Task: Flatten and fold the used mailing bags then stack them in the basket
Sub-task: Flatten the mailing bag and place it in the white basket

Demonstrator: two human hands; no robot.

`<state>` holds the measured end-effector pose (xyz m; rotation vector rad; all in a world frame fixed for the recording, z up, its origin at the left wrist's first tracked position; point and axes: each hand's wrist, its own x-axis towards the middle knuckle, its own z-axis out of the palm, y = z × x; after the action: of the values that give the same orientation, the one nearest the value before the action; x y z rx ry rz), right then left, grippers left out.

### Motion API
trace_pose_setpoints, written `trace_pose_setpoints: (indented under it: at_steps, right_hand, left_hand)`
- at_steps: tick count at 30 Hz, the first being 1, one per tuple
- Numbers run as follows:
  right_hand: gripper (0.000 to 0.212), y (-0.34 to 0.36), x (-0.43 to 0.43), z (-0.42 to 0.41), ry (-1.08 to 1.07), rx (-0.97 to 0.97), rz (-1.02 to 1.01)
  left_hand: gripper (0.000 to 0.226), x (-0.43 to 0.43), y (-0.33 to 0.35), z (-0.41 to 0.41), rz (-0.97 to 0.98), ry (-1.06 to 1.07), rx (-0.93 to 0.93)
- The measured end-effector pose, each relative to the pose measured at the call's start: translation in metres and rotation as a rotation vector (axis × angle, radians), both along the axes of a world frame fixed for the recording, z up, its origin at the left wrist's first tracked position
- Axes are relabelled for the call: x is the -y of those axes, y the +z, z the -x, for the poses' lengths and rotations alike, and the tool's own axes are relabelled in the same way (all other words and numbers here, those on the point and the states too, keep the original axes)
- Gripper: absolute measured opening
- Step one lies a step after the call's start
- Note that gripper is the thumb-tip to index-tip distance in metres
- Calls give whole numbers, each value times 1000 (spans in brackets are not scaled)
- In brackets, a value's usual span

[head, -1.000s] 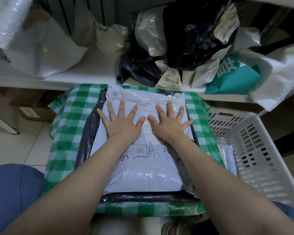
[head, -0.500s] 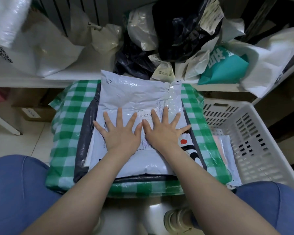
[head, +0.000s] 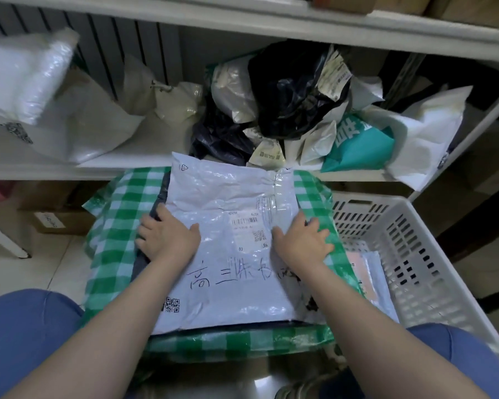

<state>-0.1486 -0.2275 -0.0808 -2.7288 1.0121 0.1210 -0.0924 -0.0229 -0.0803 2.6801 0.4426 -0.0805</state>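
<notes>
A white mailing bag point(head: 231, 214) with black handwriting and a barcode label lies flat on top of a dark grey bag point(head: 160, 194) and a green-checked bag point(head: 118, 226). My left hand point(head: 167, 239) is at the white bag's left edge and my right hand point(head: 303, 244) at its right edge. The fingers of both curl over the edges. A white slotted basket point(head: 415, 254) stands to the right, with a folded pale bag point(head: 370, 279) lying in its bottom.
A heap of crumpled used bags, black point(head: 288, 93), white and teal point(head: 357, 145), sits on the white shelf point(head: 144, 156) behind. More white bags point(head: 26, 79) lie at the shelf's left. My blue-clad knees flank the work surface. Cardboard boxes stand under the shelf at left.
Both hands slid apart from the middle of the white bag to its left and right edges, and their fingers went from spread flat to curled over the edges.
</notes>
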Motion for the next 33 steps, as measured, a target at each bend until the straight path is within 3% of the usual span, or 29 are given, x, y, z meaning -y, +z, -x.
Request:
trace_pose_setpoints:
  at_steps: [3,6,9,12,15,20,22,25,33]
  right_hand:
    - [74,11,11,0,-37,-36,-114]
    - [73,19,22,-10,-126,6,-363]
    - [69,28,26,-12,-155,14,-550]
    - [55,28,29,-7,-133,-3,-593]
    - [60,30,38,-1,-113,67,-570]
    - [71,44,81,16,-68,251,-424]
    - [63,45,104,25,-42,298,-350]
    - [33,43,144,40,-54,241,-179]
    - [19,18,251,77,-188,1,34]
  left_hand:
    - [98,-9,9,-9,87,70,-108]
    - [80,-14,17,-17,224,86,-163]
    - [66,-7,28,-14,183,45,-144]
    - [81,4,39,-5,140,-25,-66]
    - [97,23,59,6,42,-152,15]
    - [95,84,89,24,-3,-346,108]
    - [90,112,94,31,34,-439,111]
    - [78,166,95,43,46,-538,108]
    - [69,308,66,54,92,-745,23]
